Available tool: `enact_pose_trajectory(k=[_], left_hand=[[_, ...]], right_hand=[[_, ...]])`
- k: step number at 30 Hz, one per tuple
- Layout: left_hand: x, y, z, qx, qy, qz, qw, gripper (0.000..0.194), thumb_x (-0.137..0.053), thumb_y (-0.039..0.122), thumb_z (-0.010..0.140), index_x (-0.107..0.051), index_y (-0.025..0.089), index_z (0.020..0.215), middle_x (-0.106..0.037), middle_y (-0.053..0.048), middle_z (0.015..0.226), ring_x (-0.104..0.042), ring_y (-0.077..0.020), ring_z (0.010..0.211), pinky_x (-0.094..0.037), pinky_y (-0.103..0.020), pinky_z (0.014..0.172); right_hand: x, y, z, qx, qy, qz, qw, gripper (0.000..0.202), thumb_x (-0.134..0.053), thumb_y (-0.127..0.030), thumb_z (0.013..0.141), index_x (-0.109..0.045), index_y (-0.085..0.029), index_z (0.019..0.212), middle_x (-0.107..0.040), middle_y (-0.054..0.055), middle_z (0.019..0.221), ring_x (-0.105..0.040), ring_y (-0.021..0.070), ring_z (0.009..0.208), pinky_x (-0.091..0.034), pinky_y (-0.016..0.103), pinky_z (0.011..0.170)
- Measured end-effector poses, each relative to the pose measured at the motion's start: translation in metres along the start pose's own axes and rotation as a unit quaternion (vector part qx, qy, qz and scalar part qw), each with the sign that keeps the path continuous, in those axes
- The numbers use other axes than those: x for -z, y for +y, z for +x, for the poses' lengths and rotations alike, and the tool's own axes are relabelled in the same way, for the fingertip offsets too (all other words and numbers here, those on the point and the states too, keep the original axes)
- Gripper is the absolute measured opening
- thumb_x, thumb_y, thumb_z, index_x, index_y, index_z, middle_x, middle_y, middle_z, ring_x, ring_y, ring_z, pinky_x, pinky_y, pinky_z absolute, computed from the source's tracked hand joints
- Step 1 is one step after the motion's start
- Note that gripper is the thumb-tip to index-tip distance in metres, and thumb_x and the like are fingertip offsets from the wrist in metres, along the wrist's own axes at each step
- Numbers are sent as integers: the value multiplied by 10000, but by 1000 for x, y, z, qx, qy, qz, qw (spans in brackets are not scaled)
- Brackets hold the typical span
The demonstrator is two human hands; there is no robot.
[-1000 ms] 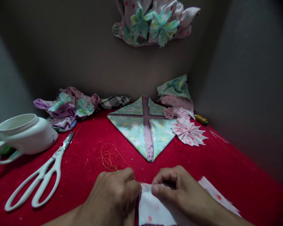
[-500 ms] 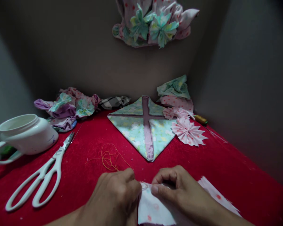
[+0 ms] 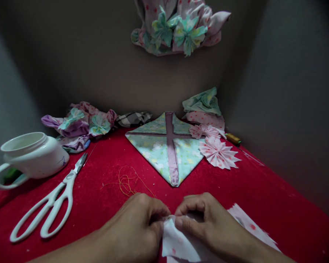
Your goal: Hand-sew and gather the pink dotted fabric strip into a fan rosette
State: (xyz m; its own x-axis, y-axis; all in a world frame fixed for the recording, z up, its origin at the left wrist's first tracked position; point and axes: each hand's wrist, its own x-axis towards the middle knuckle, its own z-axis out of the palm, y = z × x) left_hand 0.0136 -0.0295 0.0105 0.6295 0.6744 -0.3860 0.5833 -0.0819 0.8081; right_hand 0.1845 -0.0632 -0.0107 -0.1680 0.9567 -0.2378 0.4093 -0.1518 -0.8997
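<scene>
Both my hands meet at the bottom centre over a piece of white fabric with pink dots (image 3: 178, 244). My left hand (image 3: 138, 228) pinches the fabric's top edge with thumb and fingers. My right hand (image 3: 205, 223) pinches the same edge from the right, fingertips almost touching the left ones. The fabric runs on to the lower right (image 3: 246, 226) across the red cloth. A tangle of orange thread (image 3: 126, 182) lies just beyond my left hand.
White scissors (image 3: 48, 204) lie at the left beside a tipped white jar (image 3: 30, 155). A folded green and pink fabric square (image 3: 167, 148) sits at the centre with pleated pink rosettes (image 3: 219, 153) and a thread spool (image 3: 233, 138) at its right. Fabric bows (image 3: 82, 124) pile at back left.
My left hand has shifted slightly right and closed tighter on the fabric's edge, which now folds downward between my fingers. The view has drifted a little.
</scene>
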Motion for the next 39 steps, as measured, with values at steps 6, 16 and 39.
enact_pose_trajectory(k=[6, 16, 39], left_hand=[[8, -2, 7, 58, -31, -181, 981, 202, -538, 208, 568, -659, 68, 649, -468, 16, 528, -332, -83, 488, -216, -224, 472], [10, -1, 9, 87, -28, -224, 970, 235, -570, 202, 525, -712, 78, 667, -531, -13, 551, -373, -97, 506, -241, -238, 516], [7, -9, 13, 86, -26, -217, 972, 142, -581, 188, 502, -665, 101, 575, -490, 25, 478, -345, -79, 456, -215, -224, 473]], right_hand=[[5, 6, 3, -49, -26, 50, 997, 111, -597, -208, 632, -653, -113, 640, -524, -6, 521, -418, 90, 481, -292, 199, 443], [6, 4, 4, -43, -46, 88, 994, 102, -606, -233, 609, -617, -132, 603, -500, -20, 499, -393, 81, 455, -280, 200, 441], [1, 9, 3, -35, -26, 100, 994, 77, -578, -168, 593, -632, -140, 640, -519, -16, 560, -438, 93, 538, -303, 199, 485]])
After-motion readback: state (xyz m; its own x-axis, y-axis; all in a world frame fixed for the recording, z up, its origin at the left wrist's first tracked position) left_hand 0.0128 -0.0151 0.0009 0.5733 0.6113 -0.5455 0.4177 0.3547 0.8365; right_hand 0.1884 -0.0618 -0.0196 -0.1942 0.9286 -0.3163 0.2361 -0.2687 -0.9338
